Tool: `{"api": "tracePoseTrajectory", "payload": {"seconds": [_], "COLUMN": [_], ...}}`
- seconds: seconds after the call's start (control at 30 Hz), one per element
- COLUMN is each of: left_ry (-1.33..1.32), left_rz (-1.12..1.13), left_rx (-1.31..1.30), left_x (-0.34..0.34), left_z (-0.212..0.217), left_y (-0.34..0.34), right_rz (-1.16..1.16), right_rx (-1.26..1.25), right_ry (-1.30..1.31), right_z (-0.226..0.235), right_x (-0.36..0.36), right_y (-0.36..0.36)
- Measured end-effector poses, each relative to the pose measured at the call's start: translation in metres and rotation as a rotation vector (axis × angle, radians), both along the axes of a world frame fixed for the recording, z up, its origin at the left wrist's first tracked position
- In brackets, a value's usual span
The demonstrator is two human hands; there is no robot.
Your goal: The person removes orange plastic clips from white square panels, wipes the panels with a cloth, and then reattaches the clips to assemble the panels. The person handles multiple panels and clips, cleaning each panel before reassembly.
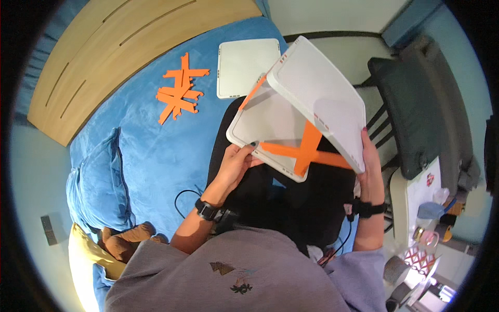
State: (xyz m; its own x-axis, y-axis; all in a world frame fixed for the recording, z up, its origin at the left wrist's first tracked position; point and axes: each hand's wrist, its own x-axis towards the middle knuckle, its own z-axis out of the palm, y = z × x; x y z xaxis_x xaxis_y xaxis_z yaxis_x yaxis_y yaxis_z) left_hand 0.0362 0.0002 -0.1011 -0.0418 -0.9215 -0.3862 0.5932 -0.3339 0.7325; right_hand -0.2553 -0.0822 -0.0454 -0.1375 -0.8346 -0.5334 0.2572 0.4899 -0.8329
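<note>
Two white panels with rounded corners are held over my lap, one tilted above the other. Pinched at the near left edge of the lower panel (260, 117) is my left hand (239, 162), its thumb on top. My right hand (370, 153) grips the right edge of the upper panel (322, 78), its fingers partly hidden behind it. Between the panels, on the near side, an orange X-shaped support (307, 151) spans the gap. Part of another orange strip (253, 93) shows at the far left side; the rest is hidden.
A pile of orange cross pieces (179, 92) and another white panel (248, 67) lie on the blue bed (156, 171). A wooden headboard (130, 47) stands far left, pillows (99, 182) near left. At right are a dark chair (410, 114) and a cluttered white table (408, 200).
</note>
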Motion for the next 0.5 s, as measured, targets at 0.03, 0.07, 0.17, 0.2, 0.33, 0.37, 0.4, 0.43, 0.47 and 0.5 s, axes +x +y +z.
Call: {"api": "tracePoseTrajectory", "payload": {"seconds": [0.03, 0.07, 0.17, 0.2, 0.33, 0.37, 0.4, 0.43, 0.47, 0.5], "left_ry": [-0.019, -0.090, -0.200, -0.208, -0.251, -0.279, -0.307, -0.330, -0.382, -0.416], "left_rz": [0.004, -0.015, -0.056, -0.066, -0.088, -0.096, -0.104, -0.076, -0.067, -0.047], "left_rx": [-0.004, -0.003, -0.012, -0.059, -0.097, -0.117, -0.132, -0.162, -0.158, -0.171], "left_x": [0.002, 0.005, 0.010, 0.010, 0.000, -0.003, -0.006, -0.009, -0.011, -0.014], "left_z": [0.004, 0.009, 0.031, 0.039, 0.074, 0.081, 0.087, 0.092, 0.096, 0.098], "left_y": [0.001, 0.002, 0.005, 0.006, 0.012, 0.014, 0.014, 0.015, 0.017, 0.019], "right_rz": [0.017, -0.018, -0.118, -0.131, 0.163, 0.152, 0.035, -0.078, -0.161, -0.239], "right_rx": [-0.013, -0.013, -0.008, 0.002, -0.148, -0.184, -0.203, -0.165, -0.189, -0.172], "right_ry": [-0.032, -0.073, -0.221, -0.270, -0.852, -0.715, -0.361, -0.165, -0.121, -0.277], "right_z": [0.001, 0.002, 0.008, 0.010, 0.014, 0.013, 0.012, 0.010, 0.008, 0.006], "right_x": [-0.004, -0.007, -0.023, -0.029, -0.050, -0.054, -0.058, -0.062, -0.066, -0.069], "right_y": [0.001, 0.002, 0.008, 0.013, 0.043, 0.052, 0.063, 0.068, 0.076, 0.079]}}
